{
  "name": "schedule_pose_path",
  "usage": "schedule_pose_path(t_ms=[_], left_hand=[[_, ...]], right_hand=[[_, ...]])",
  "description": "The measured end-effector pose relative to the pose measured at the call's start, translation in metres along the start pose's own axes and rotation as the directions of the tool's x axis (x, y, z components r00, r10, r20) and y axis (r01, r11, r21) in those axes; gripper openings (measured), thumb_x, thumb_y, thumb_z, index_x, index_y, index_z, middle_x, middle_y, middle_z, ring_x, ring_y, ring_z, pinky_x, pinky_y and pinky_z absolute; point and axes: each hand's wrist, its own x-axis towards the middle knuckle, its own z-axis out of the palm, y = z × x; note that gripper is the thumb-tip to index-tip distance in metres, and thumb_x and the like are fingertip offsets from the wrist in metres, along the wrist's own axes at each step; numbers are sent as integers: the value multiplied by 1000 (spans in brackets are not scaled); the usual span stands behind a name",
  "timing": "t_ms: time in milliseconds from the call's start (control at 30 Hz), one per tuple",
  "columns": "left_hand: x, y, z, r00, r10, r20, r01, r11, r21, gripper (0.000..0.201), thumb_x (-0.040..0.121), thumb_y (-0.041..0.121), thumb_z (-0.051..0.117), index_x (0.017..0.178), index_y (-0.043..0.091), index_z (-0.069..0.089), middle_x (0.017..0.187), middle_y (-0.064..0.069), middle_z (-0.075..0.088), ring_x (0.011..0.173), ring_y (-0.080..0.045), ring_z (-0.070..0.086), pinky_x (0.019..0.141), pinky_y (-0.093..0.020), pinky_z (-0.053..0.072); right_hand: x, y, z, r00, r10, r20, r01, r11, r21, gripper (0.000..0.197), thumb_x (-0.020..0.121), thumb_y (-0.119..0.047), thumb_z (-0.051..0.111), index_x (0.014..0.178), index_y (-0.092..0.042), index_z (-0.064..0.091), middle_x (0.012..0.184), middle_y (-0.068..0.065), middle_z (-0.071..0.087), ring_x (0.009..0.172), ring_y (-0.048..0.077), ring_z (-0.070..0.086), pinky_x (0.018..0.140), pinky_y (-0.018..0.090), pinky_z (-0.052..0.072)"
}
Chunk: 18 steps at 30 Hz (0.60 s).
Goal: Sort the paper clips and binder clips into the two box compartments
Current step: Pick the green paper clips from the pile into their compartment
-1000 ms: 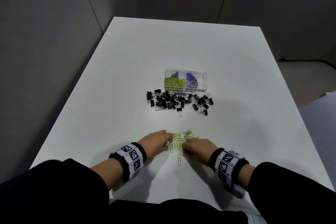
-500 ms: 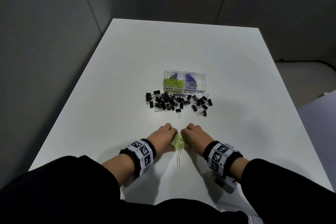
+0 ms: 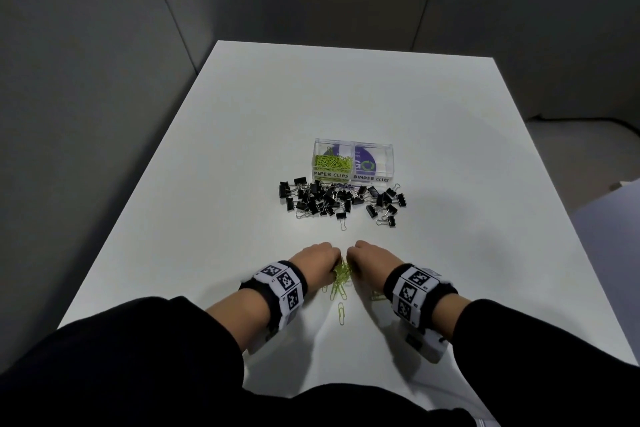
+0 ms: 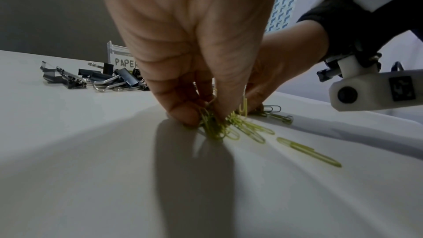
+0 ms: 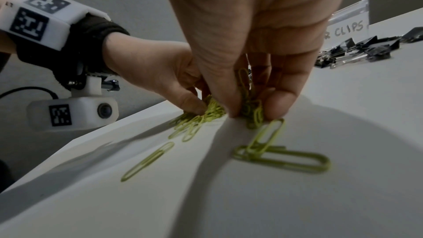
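A clear two-compartment box (image 3: 353,146) stands mid-table; its left half, labelled PAPER CLIPS, holds green paper clips (image 3: 332,162), and the right half, labelled BINDER CLIPS, looks empty. Black binder clips (image 3: 337,199) lie heaped in front of it. Near the front edge a bunch of green paper clips (image 3: 341,274) sits between my hands. My left hand (image 3: 317,262) pinches part of the bunch (image 4: 211,124) with thumb and fingers. My right hand (image 3: 369,258) pinches another clump (image 5: 250,109). Loose clips (image 3: 341,312) lie just behind the hands.
The white table (image 3: 346,97) has its left edge next to a grey wall and its right edge beside a drop to the floor. Loose paper clips (image 5: 281,156) lie under my right wrist. Both wrists carry marker-covered camera bands (image 3: 280,284).
My hands have drawn together, sweeping the spread paper clips into a tight bunch and closing their fingers on it. A few clips were left behind near the wrists.
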Motion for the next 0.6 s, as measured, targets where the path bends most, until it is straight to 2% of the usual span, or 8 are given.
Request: schedule_pose_path(t_ms=[200,333,433,500,600], left_hand=[[1,-6,-3,1000,16,-10,-17,997,-79,26,90,7,47,114,9,55,117,-12,55,106,-28,54,87,-32,42],[2,-9,-7,1000,15,-22,-17,995,-101,24,91,9,47,112,7,59,115,-13,55,104,-27,55,86,-30,42],[2,-8,-12,1000,12,-28,-15,993,-117,22,92,10,47,110,6,59,113,-12,59,102,-26,56,85,-30,43],[1,-10,-13,999,11,-30,-15,987,-159,24,92,7,46,113,7,57,112,-12,60,100,-26,57,82,-29,43],[0,-12,-15,1000,22,-22,-26,972,-235,30,92,5,41,120,7,53,113,-10,56,100,-23,55,81,-25,40]], right_hand=[[-1,9,-2,1000,-4,-27,6,997,76,20,89,-7,49,106,-4,59,113,14,56,102,31,56,86,34,44],[-2,14,-8,998,25,-50,-16,986,166,18,91,-13,52,105,-5,60,111,13,61,102,28,57,88,33,45],[-7,23,-12,996,66,-54,-48,958,284,18,92,-16,51,106,-6,57,108,13,64,95,26,59,83,31,45],[-9,28,-13,993,111,-42,-88,928,362,17,92,-16,49,106,-8,56,105,12,64,85,21,57,75,28,46],[-11,33,-13,980,198,-20,-157,828,538,11,89,-8,45,91,-12,55,87,8,65,64,16,56,59,23,46]])
